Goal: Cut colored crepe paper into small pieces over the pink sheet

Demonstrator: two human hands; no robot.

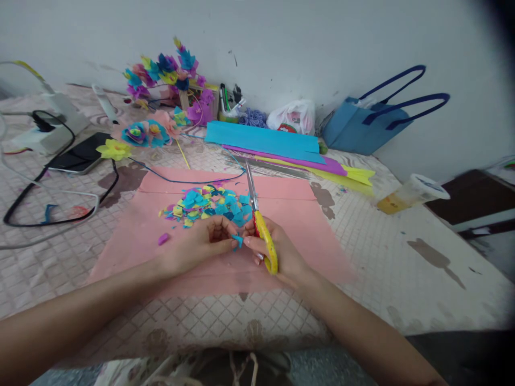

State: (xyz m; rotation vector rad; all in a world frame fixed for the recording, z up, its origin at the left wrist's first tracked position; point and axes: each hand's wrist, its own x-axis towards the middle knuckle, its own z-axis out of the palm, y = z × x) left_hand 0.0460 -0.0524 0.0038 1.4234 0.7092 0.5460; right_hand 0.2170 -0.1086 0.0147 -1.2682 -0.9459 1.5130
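Between the fingertips of my left hand (pixel 211 236) is a small blue piece of paper (pixel 238 240), pinched by thumb and finger. My right hand (pixel 277 249) is closed round scissors (pixel 263 233) with yellow handles, their blades pointing away from me. Its thumb and fingertips come close to the blue piece; whether they touch it I cannot tell. Just beyond my hands lies a heap of cut paper bits (pixel 213 203) in blue, yellow and purple, on a pink paper sheet (pixel 148 268). A small purple piece (pixel 163 239) lies left of the heap.
Blue crepe paper (pixel 261 138) and yellow strips (pixel 354 179) lie behind the sheet. Paper flowers (pixel 161 72) stand at the back left, near a phone (pixel 82 153) and cables. A blue bag (pixel 358 126) and a plastic cup (pixel 406 195) with yellow liquid are at right.
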